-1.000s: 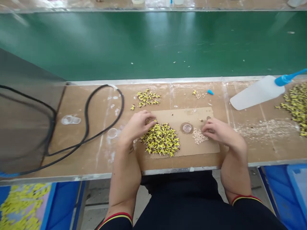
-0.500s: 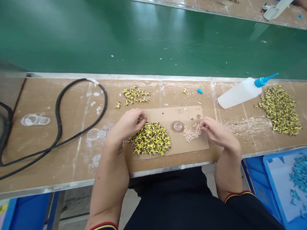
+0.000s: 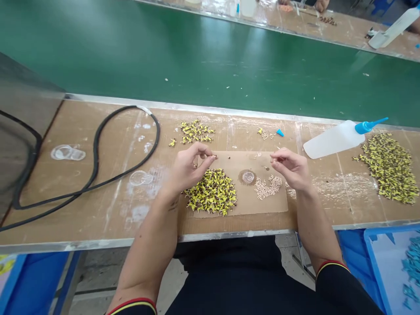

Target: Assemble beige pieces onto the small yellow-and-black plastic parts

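Note:
My left hand (image 3: 192,165) is above the far edge of a heap of small yellow-and-brown pieces (image 3: 215,192). Thumb and forefinger pinch one small figure piece, whose light and brown end shows at the fingertips. Over the right part of a cardboard sheet (image 3: 243,205), my right hand (image 3: 291,167) has its fingertips pressed together on a tiny pale piece, mostly hidden. Below it lies a scatter of tiny pale pink pieces (image 3: 268,187). Between the two heaps sits a small round clear dish (image 3: 248,177) with a wet-looking ring around it.
A white squeeze bottle with blue nozzle (image 3: 334,139) lies at right, beside another yellow-brown heap (image 3: 389,168). A smaller yellow group (image 3: 196,132) and a blue cap (image 3: 280,132) lie behind the sheet. A black cable (image 3: 95,153) loops at left. Another person's hands (image 3: 321,5) show across the green surface.
My left hand has lifted off the yellow heap with a piece in its fingertips. My right hand has risen from the pale pieces. The head view has shifted and tilted slightly.

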`<state>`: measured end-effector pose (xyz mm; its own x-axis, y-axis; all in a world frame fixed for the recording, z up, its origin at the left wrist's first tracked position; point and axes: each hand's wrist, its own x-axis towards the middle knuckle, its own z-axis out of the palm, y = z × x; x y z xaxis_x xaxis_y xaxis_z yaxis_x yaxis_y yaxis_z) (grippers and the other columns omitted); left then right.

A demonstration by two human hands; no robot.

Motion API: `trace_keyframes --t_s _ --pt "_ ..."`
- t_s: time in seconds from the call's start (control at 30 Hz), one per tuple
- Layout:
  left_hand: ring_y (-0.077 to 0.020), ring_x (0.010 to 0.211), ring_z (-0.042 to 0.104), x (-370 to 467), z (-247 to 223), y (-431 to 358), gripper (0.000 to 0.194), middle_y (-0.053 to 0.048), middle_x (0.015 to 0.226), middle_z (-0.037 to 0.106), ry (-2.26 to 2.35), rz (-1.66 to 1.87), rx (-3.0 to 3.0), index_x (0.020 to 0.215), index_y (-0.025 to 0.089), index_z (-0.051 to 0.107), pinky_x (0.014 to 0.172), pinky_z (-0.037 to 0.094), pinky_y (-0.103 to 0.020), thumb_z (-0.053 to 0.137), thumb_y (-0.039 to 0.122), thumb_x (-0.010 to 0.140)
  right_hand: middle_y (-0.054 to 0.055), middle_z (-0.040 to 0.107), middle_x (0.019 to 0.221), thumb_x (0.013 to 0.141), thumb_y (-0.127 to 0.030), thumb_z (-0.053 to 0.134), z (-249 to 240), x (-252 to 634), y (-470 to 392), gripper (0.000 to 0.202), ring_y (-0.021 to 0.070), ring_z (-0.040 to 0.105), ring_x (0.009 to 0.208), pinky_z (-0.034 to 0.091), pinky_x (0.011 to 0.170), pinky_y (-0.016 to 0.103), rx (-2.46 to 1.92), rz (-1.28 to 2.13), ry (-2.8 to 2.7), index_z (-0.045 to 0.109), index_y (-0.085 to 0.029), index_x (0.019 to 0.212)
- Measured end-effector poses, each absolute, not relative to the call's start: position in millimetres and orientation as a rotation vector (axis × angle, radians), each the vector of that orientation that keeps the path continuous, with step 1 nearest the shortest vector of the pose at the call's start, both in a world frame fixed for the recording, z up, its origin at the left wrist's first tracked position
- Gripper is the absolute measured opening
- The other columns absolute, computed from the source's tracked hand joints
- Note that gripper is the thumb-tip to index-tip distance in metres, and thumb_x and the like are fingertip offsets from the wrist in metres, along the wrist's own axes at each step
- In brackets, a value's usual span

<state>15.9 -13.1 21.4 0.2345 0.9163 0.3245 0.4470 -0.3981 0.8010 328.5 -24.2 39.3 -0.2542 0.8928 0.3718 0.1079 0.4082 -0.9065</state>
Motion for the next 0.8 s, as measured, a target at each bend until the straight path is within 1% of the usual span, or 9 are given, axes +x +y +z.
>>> trace_keyframes --t_s 0.1,0.17,0.23,0.33,0.43,0.53,0.63,0.73,0.8 --pt "-0.0137 0.076 0.073 30.9 20.1 -24.4 0.012 0.002 0.080 0.066 0.964 1.252 1.723 0.096 0.022 0.052 0.068 0.057 -0.025 0.063 0.026 0.096 0.001 0.074 0.082 0.086 -0.030 0.080 26.9 319.7 -26.9 0.005 0.0150 0.067 0.076 0.056 0.063 0.031 -0.866 1.047 -1.516 0.077 -0.028 0.089" --pt "-0.0121 0.072 0.072 41.7 20.3 -32.7 0.010 0.003 0.080 0.064 0.817 1.311 1.614 0.098 0.023 0.053 0.064 0.057 -0.023 0.062 0.025 0.097 0.001 0.075 0.079 0.083 -0.031 0.083 26.6 313.4 -29.3 0.007 0.0157 0.069 0.075 0.058 0.065 0.032 -0.858 1.098 -1.436 0.077 -0.028 0.084" --pt "-0.0116 0.071 0.071 51.4 21.4 -40.4 0.008 0.001 0.080 0.066 0.738 1.284 1.571 0.096 0.022 0.056 0.064 0.057 -0.023 0.061 0.028 0.099 0.000 0.076 0.076 0.080 -0.031 0.085 28.5 307.5 -32.0 0.009 0.0162 0.070 0.073 0.059 0.065 0.033 -0.847 1.144 -1.388 0.077 -0.028 0.082" --pt "-0.0127 0.071 0.068 63.2 23.2 -48.2 0.016 -0.004 0.080 0.071 0.731 1.190 1.540 0.093 0.020 0.064 0.065 0.056 -0.025 0.064 0.035 0.098 0.000 0.074 0.071 0.077 -0.034 0.087 30.8 300.2 -36.6 0.014 0.0174 0.069 0.069 0.059 0.062 0.034 -0.847 1.172 -1.385 0.076 -0.027 0.078" --pt "-0.0131 0.068 0.066 71.0 23.8 -51.2 0.023 -0.006 0.080 0.075 0.775 1.128 1.540 0.090 0.019 0.070 0.064 0.054 -0.026 0.072 0.042 0.092 0.001 0.073 0.070 0.079 -0.036 0.087 32.4 295.0 -40.7 0.015 0.0177 0.068 0.068 0.059 0.063 0.036 -0.826 1.169 -1.450 0.075 -0.027 0.076" --pt "-0.0126 0.065 0.065 75.7 23.4 -52.3 0.026 -0.006 0.081 0.077 0.823 1.110 1.546 0.088 0.019 0.074 0.062 0.052 -0.025 0.074 0.045 0.090 0.001 0.074 0.074 0.081 -0.032 0.085 35.0 291.9 -43.7 0.009 0.0169 0.066 0.071 0.057 0.064 0.035 -0.787 1.147 -1.525 0.077 -0.027 0.080" --pt "-0.0124 0.065 0.066 78.7 23.4 -53.7 0.023 -0.006 0.081 0.079 0.861 1.121 1.566 0.088 0.019 0.076 0.063 0.051 -0.024 0.074 0.042 0.089 0.000 0.072 0.075 0.083 -0.028 0.084 36.8 290.1 -46.2 0.005 0.0147 0.064 0.069 0.053 0.060 0.031 -0.772 1.112 -1.590 0.078 -0.029 0.084" --pt "-0.0119 0.062 0.065 81.4 24.4 -55.5 0.022 -0.006 0.077 0.078 0.827 1.097 1.594 0.090 0.018 0.077 0.061 0.050 -0.024 0.072 0.039 0.091 0.000 0.070 0.074 0.085 -0.031 0.082 36.7 288.4 -49.1 0.005 0.0136 0.062 0.066 0.052 0.058 0.030 -0.807 1.060 -1.647 0.079 -0.027 0.083" --pt "-0.0113 0.058 0.064 83.1 25.4 -56.4 0.024 -0.005 0.073 0.077 0.806 1.075 1.594 0.089 0.017 0.077 0.058 0.048 -0.023 0.069 0.040 0.093 0.001 0.071 0.075 0.087 -0.032 0.080 36.3 287.1 -51.1 0.007 0.0142 0.063 0.067 0.053 0.059 0.030 -0.841 1.017 -1.689 0.079 -0.027 0.084"
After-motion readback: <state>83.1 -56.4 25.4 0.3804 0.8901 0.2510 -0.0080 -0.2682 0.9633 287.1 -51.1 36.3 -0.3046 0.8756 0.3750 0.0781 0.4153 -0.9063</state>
